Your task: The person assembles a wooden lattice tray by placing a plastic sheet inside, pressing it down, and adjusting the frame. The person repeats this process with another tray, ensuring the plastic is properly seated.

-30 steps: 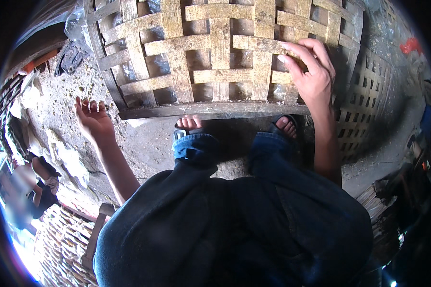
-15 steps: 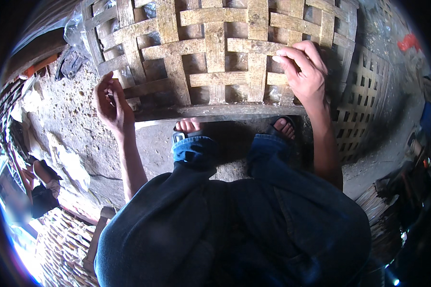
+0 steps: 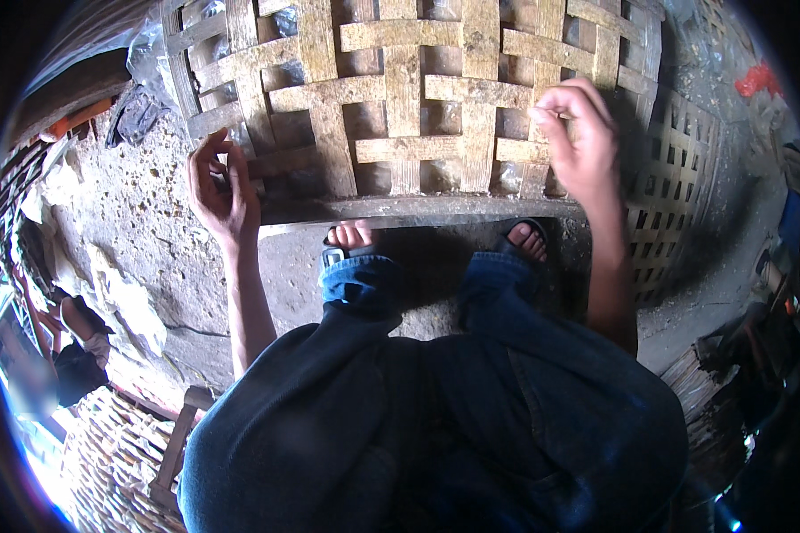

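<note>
A woven bamboo lattice panel (image 3: 400, 111) of wide, pale, stained strips lies in front of me, its near edge bordered by a dark wooden bar (image 3: 418, 209). Clear plastic shows through its gaps. Beside its left near corner is my left hand (image 3: 225, 195), fingers loosely curled and apart from the thumb, with nothing visible in it. Above the right part of the lattice hovers my right hand (image 3: 587, 142), thumb and forefinger tips close together in a pinch. Whatever may be between those tips is too small to make out.
A finer slatted lattice (image 3: 671, 191) stands at the right. Crumpled clear plastic (image 3: 147, 62) and dark cloth (image 3: 138, 115) lie at the left, a red scrap (image 3: 758, 81) at the far right. Another person's leg (image 3: 80, 320) shows at left, near a woven mat (image 3: 116, 453). My sandalled feet are below the panel.
My right hand has shifted slightly to the right over the lattice. My left hand has also moved a little right, with its fingers still curled.
</note>
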`<state>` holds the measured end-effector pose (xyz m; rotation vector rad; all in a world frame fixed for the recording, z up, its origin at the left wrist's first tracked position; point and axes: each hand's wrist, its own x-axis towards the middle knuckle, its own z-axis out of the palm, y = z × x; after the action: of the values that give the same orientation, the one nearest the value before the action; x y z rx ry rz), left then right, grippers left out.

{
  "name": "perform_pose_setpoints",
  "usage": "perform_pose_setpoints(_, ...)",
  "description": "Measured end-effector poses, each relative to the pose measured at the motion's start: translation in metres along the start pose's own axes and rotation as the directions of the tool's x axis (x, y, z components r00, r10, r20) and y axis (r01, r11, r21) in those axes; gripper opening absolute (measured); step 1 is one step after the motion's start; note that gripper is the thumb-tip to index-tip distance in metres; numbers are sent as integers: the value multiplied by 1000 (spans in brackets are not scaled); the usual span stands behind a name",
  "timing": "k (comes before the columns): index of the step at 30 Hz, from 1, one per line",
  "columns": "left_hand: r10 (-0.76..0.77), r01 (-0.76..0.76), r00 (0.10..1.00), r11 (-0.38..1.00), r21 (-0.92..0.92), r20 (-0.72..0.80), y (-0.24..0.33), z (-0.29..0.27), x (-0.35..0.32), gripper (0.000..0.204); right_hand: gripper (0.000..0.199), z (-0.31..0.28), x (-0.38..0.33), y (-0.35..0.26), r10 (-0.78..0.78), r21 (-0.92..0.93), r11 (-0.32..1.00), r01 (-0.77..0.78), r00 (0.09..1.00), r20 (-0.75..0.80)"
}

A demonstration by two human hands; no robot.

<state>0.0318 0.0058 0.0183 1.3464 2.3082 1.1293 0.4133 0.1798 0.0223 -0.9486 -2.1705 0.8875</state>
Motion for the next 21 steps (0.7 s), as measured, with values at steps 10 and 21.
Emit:
perform_pose_setpoints(10,42,-42,999,999,-33,0,0,0,0,24,32,-165,3,31,648,689,724,2,341,-681)
perform_pose_setpoints(21,118,-124,992,976,179,45,2,-4,3,25,27,-61,6,18,247,-127,947,-296,920,-306)
